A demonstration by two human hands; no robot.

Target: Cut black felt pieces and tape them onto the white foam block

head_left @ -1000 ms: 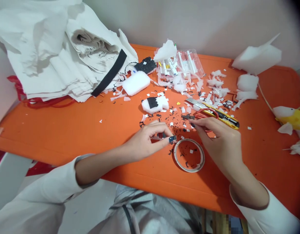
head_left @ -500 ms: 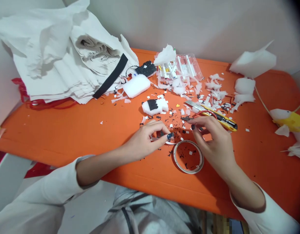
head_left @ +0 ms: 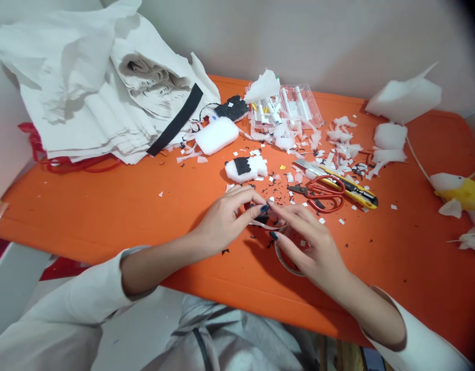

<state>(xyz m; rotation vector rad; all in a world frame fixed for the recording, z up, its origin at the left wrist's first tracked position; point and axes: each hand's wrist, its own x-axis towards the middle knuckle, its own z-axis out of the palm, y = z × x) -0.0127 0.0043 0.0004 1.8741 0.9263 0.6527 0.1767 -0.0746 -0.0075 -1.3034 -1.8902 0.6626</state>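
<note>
My left hand [head_left: 232, 216] pinches thumb to index finger over the table; whatever lies between the tips is too small to make out. Close by, my right hand [head_left: 312, 242] has its index fingertip at the left fingertips, with its thumb held apart below. A black piece [head_left: 261, 218] shows under the left fingers. Beneath my right hand lies a roll of tape [head_left: 286, 264], partly covered, with a pale loose strip near it. Red-handled scissors [head_left: 325, 194] rest just beyond. A white fluffy shape [head_left: 255, 168] with a black patch lies behind my left hand.
A yellow box cutter [head_left: 357, 192] lies beside the scissors among paper and foam scraps. Behind are a clear marker case [head_left: 305, 111], a white foam block [head_left: 217, 136] and a black strip [head_left: 177, 121] on piled white cloth [head_left: 79, 103]. A yellow-and-white figure [head_left: 461, 190] sits right.
My right hand has let go of the scissors, which now lie on the table. It has moved left to meet my left hand, over the tape roll. My left hand has barely moved.
</note>
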